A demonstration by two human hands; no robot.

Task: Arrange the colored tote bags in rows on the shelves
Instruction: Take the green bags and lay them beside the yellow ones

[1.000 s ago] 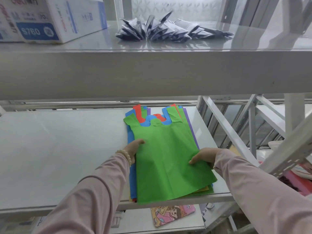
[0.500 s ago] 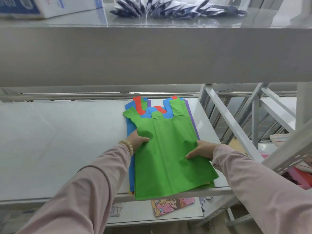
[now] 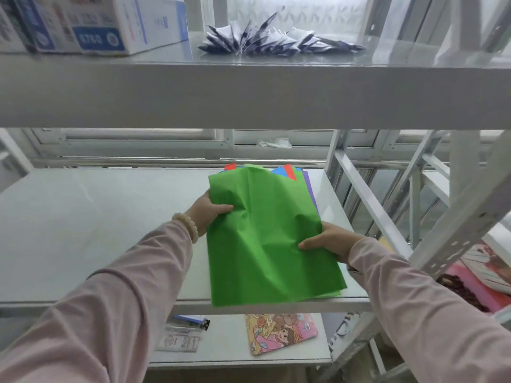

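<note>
A green tote bag (image 3: 265, 244) lies on top of a stack of colored tote bags (image 3: 308, 183) at the right end of the middle shelf (image 3: 96, 230). Red, blue and purple edges of the stack show behind and to the right of it. My left hand (image 3: 208, 212) grips the green bag's left edge, thumb on top. My right hand (image 3: 327, 240) grips its right edge. The bag is creased and lifted between my hands, and its handles are hidden behind the raised top edge.
The upper shelf (image 3: 249, 92) holds cardboard boxes (image 3: 91, 23) at left and a fan of dark folded packets (image 3: 271, 40). On the lower shelf lie a cartoon picture board (image 3: 279, 333) and small packets (image 3: 182, 335). White shelf struts (image 3: 370, 205) stand at the right.
Both hands have gone from resting on the green bag's sides to gripping them, and the bag has been lifted and crumpled off the stack. The camera view has tilted up.
</note>
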